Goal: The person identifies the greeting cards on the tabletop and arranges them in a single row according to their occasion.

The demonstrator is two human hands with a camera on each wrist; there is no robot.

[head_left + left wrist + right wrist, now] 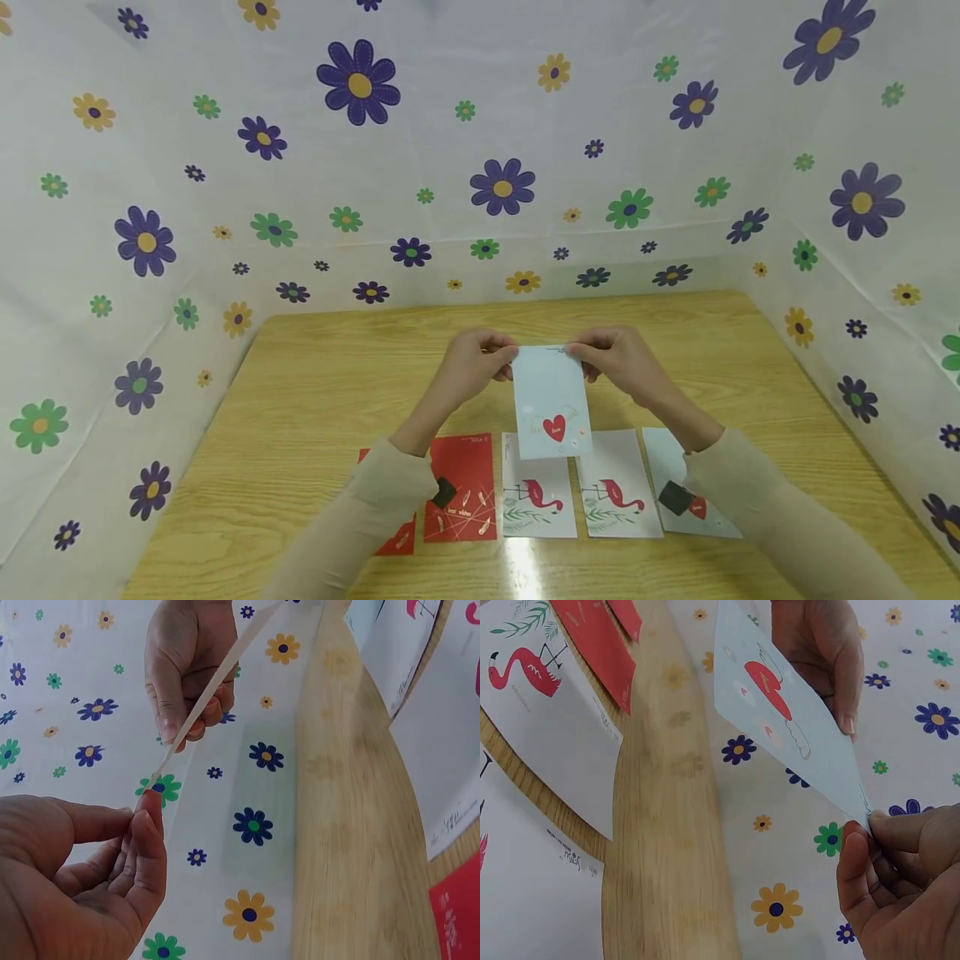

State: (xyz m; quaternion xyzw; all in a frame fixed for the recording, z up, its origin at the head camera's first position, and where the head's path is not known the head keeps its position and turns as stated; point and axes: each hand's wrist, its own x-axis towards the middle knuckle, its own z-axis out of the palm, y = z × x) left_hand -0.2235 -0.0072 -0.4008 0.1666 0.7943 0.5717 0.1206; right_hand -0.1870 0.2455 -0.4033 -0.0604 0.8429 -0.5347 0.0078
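Observation:
A pale blue card (551, 392) with a red winged heart hangs upright above the table, held by both hands. My left hand (474, 363) pinches its upper left corner between thumb and fingers. At the upper right corner, my right hand (617, 360) grips it the same way. From the left wrist the card (217, 679) shows nearly edge-on, while the right wrist view gives its printed heart face. Below it lie two white flamingo cards (542, 508), their upper parts overlapped by the held card in the head view.
Left of the flamingo cards lie a red card (474, 471) and a second red card (401, 537), partly behind the left sleeve. Another pale blue heart card (720, 521) lies at the row's right end, partly covered by the right arm. Flower-patterned cloth (420, 167) walls the wooden table (337, 375).

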